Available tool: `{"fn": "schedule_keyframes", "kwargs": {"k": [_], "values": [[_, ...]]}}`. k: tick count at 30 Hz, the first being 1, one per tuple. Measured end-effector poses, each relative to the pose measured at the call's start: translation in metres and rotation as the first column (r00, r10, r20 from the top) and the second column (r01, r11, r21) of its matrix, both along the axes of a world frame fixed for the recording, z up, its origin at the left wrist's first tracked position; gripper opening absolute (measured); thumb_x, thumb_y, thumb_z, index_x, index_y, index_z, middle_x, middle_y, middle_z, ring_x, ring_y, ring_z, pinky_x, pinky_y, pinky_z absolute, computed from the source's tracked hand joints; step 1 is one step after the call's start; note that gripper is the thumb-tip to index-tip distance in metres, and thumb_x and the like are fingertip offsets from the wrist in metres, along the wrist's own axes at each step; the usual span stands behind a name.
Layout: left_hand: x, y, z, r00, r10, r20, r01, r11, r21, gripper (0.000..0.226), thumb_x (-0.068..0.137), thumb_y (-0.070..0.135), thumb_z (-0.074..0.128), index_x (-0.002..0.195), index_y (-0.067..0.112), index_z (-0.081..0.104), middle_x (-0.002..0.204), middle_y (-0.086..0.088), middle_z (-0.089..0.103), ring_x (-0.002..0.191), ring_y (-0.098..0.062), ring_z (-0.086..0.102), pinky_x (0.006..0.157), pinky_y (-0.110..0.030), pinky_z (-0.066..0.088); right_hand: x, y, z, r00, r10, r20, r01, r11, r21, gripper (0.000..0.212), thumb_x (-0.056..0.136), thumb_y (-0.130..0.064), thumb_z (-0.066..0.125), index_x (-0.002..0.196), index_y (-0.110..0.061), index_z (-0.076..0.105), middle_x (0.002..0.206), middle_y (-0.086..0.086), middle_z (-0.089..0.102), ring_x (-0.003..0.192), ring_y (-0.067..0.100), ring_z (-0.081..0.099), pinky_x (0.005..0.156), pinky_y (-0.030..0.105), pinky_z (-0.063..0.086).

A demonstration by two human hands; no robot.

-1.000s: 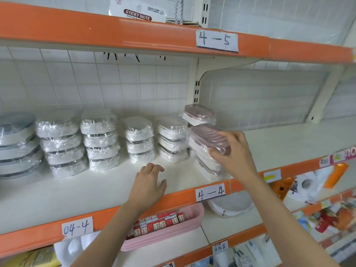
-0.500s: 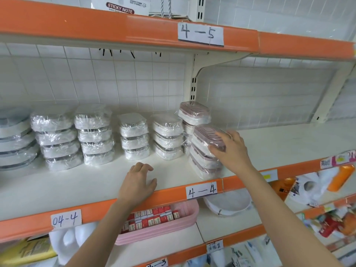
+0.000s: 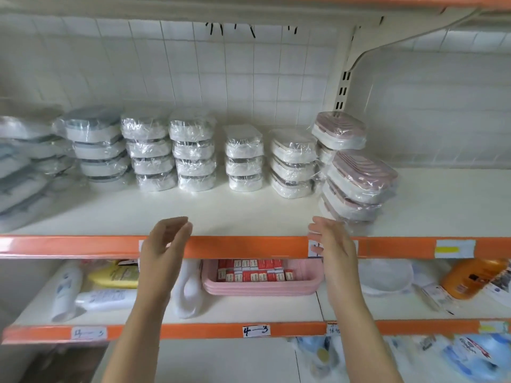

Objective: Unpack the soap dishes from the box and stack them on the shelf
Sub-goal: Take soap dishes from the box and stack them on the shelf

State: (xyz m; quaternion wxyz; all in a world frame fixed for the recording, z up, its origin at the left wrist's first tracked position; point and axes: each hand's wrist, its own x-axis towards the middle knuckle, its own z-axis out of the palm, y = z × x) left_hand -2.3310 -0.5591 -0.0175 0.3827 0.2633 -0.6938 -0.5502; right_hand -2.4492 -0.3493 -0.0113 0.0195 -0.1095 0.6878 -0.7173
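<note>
Plastic-wrapped soap dishes stand in several stacks along the white shelf (image 3: 249, 214). White and grey ones (image 3: 193, 154) fill the left and middle. Pink-topped ones form a front stack (image 3: 359, 186) and a taller rear stack (image 3: 340, 131) at the right. My left hand (image 3: 166, 244) hovers in front of the shelf's orange edge with loosely curled fingers and holds nothing. My right hand (image 3: 331, 244) is at the same edge, fingers straight, empty, just left of the front pink stack. No box is in view.
The shelf surface to the right of the pink stacks is bare. A white upright bracket (image 3: 344, 87) stands behind them. On the shelf below are a pink tray of small red boxes (image 3: 262, 280), bottles (image 3: 107, 297) and an orange jug (image 3: 470, 277).
My right hand has let go of the top pink soap dish and pulled back to the shelf edge. My left hand has lifted off the shelf. The camera has tilted down.
</note>
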Motion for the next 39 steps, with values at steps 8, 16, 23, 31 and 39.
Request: {"fn": "schedule_keyframes", "kwargs": {"k": [8, 16, 23, 31, 39], "values": [[0.075, -0.023, -0.008, 0.975, 0.22, -0.034, -0.199, 0.928, 0.316, 0.011, 0.094, 0.013, 0.052, 0.094, 0.013, 0.064, 0.094, -0.009, 0.068, 0.094, -0.025, 0.063, 0.084, -0.032, 0.048, 0.025, -0.057, -0.022, 0.98, 0.186, 0.064, -0.189, 0.981, 0.035, 0.013, 0.093, -0.03, 0.052, 0.085, -0.028, 0.062, 0.093, -0.006, 0.068, 0.094, 0.01, 0.064, 0.09, 0.037, 0.05], [0.159, -0.039, -0.003, 0.908, 0.418, 0.008, -0.401, 0.867, 0.297, 0.019, 0.096, 0.014, 0.049, 0.105, 0.005, 0.063, 0.1, -0.011, 0.068, 0.097, -0.025, 0.064, 0.087, -0.032, 0.049, 0.078, -0.128, -0.027, 0.899, 0.433, 0.065, -0.436, 0.899, 0.045, 0.019, 0.091, -0.033, 0.055, 0.08, -0.021, 0.063, 0.085, 0.0, 0.068, 0.084, 0.016, 0.065, 0.078, 0.036, 0.049], [0.28, -0.053, 0.02, 0.788, 0.616, -0.02, -0.603, 0.777, 0.184, 0.019, 0.097, 0.015, 0.044, 0.092, 0.017, 0.062, 0.094, -0.004, 0.067, 0.094, -0.021, 0.063, 0.085, -0.033, 0.048, 0.184, -0.215, -0.016, 0.736, 0.675, 0.053, -0.676, 0.737, 0.018, 0.014, 0.093, -0.027, 0.052, 0.089, -0.019, 0.063, 0.091, -0.003, 0.068, 0.091, 0.015, 0.063, 0.081, 0.032, 0.049], [0.45, -0.062, 0.064, 0.636, 0.765, -0.102, -0.768, 0.64, 0.021, 0.017, 0.096, 0.012, 0.048, 0.092, 0.018, 0.064, 0.096, -0.009, 0.069, 0.089, -0.02, 0.063, 0.08, -0.03, 0.049, 0.359, -0.288, 0.012, 0.437, 0.897, -0.062, -0.899, 0.438, -0.006, 0.027, 0.078, -0.043, 0.045, 0.089, -0.027, 0.063, 0.09, -0.006, 0.067, 0.082, 0.007, 0.064, 0.072, 0.025, 0.048], [0.584, -0.091, 0.074, 0.486, 0.866, 0.118, -0.863, 0.497, -0.091, 0.013, 0.091, 0.026, 0.055, 0.095, 0.017, 0.063, 0.097, -0.005, 0.069, 0.094, -0.02, 0.066, 0.083, -0.034, 0.052, 0.521, -0.353, 0.035, 0.119, 0.978, -0.171, -0.98, 0.143, 0.138, 0.027, 0.081, -0.047, 0.041, 0.087, -0.03, 0.061, 0.081, -0.009, 0.065, 0.08, 0.007, 0.062, 0.083, 0.039, 0.049]]}}
